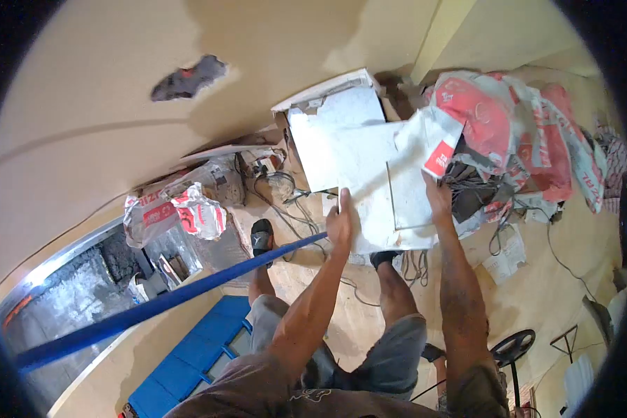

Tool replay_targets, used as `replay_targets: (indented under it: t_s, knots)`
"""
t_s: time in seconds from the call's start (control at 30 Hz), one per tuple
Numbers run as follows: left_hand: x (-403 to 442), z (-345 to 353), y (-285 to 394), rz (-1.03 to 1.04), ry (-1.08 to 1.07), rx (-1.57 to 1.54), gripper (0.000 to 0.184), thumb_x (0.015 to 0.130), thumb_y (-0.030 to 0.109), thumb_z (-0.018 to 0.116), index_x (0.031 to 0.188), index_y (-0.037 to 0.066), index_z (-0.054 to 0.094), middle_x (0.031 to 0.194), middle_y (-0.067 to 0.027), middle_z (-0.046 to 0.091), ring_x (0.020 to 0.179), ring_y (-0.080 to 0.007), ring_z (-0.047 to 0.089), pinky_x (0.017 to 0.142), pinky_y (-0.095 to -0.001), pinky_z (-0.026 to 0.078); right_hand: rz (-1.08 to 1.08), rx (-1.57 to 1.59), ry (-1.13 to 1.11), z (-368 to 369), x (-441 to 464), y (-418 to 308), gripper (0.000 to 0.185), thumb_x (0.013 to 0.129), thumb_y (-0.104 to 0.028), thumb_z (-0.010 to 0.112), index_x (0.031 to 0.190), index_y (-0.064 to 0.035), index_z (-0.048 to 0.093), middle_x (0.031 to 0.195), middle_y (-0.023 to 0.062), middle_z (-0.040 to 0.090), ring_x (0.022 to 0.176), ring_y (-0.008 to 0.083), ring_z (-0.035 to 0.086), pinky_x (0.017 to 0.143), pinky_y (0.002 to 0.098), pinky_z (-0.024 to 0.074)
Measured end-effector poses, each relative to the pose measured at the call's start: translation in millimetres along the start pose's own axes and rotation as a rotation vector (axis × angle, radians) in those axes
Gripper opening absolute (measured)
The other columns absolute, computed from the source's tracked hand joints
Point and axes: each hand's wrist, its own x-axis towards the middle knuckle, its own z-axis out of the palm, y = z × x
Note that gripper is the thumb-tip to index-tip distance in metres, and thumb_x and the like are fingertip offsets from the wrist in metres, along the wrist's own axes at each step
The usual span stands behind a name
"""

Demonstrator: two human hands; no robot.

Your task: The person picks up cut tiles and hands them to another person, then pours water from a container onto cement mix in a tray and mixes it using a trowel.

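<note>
My left hand (pixel 340 221) is closed on the left edge of a stack of white boards (pixel 369 188), thumb on top. My right hand (pixel 437 198) grips the right side of the stack, near a piece with a red printed label (pixel 439 158). The boards overlap, and one shows a dark straight line across it. Behind them, another pale board (pixel 355 106) lies near the wall. The fingers under the boards are hidden.
Red and white sacks (pixel 480 118) are heaped at the right. Loose cables (pixel 285 209) lie by my feet. A blue pole (pixel 174 299) crosses the lower left above a blue metal object (pixel 188 359). An opening (pixel 69 299) is at the left.
</note>
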Motion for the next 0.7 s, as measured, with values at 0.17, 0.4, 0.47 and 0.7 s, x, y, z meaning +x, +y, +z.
replay_targets:
  t_s: [0.17,0.4,0.47,0.7]
  knots:
    - [-116.3,-70.3,11.3,0.073,-0.024,0.043,0.102,0.076,0.080,0.047,0.122,-0.010,0.057,0.118,-0.0323,0.059,0.116,-0.0417,0.055,0.100,-0.0418,0.040,0.185,-0.282,-0.026,-72.6,-84.8,-14.0,0.067,0.084,-0.056,0.062,0.120,0.0008,0.061,0.113,0.0287,0.063,0.107,0.0384,0.060,0.091,0.0395,0.0465]
    - [-247.5,-183.0,15.7,0.188,-0.165,0.204,0.101,0.077,0.080,0.044,0.119,-0.010,0.059,0.109,-0.0333,0.062,0.107,-0.0405,0.061,0.095,-0.0425,0.044,0.211,-0.040,0.271,-142.1,-272.5,-84.8,0.078,0.086,-0.066,0.052,0.111,0.0065,0.065,0.103,0.0267,0.066,0.088,0.0362,0.064,0.080,0.0433,0.0488]
    - [-285.3,-223.4,29.4,0.273,-0.297,0.229,0.098,0.079,0.079,0.043,0.118,-0.010,0.059,0.106,-0.0325,0.063,0.104,-0.0405,0.062,0.093,-0.0448,0.045,0.318,-0.083,0.239,-169.7,-320.5,-97.2,0.082,0.085,-0.071,0.048,0.109,0.0058,0.066,0.102,0.0241,0.067,0.090,0.0339,0.064,0.082,0.0429,0.0478]
    - [-354.6,-359.0,48.1,0.492,-0.531,0.274,0.092,0.077,0.079,0.047,0.114,-0.004,0.062,0.095,-0.0283,0.066,0.094,-0.0394,0.065,0.083,-0.0468,0.049,0.199,-0.151,0.244,-183.0,-534.4,-251.8,0.068,0.096,-0.048,0.049,0.140,0.0031,0.040,0.136,0.0194,0.049,0.116,0.0280,0.053,0.099,0.0355,0.0436]
